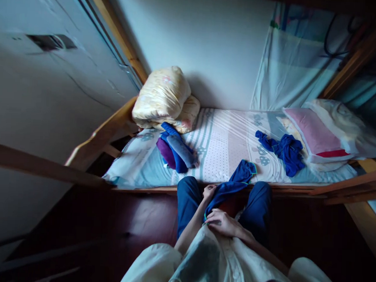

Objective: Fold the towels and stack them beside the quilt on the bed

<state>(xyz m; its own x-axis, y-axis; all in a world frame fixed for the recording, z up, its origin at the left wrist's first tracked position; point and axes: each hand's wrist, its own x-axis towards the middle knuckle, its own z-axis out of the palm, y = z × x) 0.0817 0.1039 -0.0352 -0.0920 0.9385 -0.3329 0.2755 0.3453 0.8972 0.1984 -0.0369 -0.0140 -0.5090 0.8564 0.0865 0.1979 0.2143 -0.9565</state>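
A blue cloth (226, 189) with green edging stretches from my lap to the front edge of the bed, its far end lying on the mattress. My left hand (209, 192) is closed on the cloth's left side, beside my left knee. Close to my body, my right hand (223, 223) has its fingers bent over the near end of the cloth, by the green edge. Farther left on the bed lie rolled cloths: a blue one (178, 155), a grey-blue one (182, 151) and a purple one (165, 153). Toward the right, another blue cloth (288, 152) is crumpled.
A folded yellow quilt (161, 95) is piled at the bed's left end. Pink pillow (313, 131) and pale bedding (336, 121) occupy the right end. The wooden bed rail (353, 183) runs along the front right. A pale curtain (289, 70) hangs against the wall.
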